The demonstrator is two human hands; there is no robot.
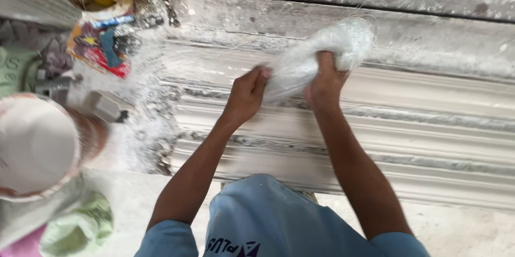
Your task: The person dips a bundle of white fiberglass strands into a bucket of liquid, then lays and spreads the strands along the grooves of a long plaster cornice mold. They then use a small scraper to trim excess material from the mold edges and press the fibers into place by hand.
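A wad of white glass fibre [316,56] is gripped by the right hand [324,83] and pinched by the left hand [248,93] above the ridged plaster moulding [429,128]; teasing-apart appears in hand. Even spreading is called for next.

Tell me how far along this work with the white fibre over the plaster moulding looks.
Done: the ribbed plaster moulding already has its profile shaped. In hand: the left hand and right hand both grip a white fibre bundle, held above the moulding. Left: no fibre visibly lies on it yet, and the bucket beside it is full of white mix.
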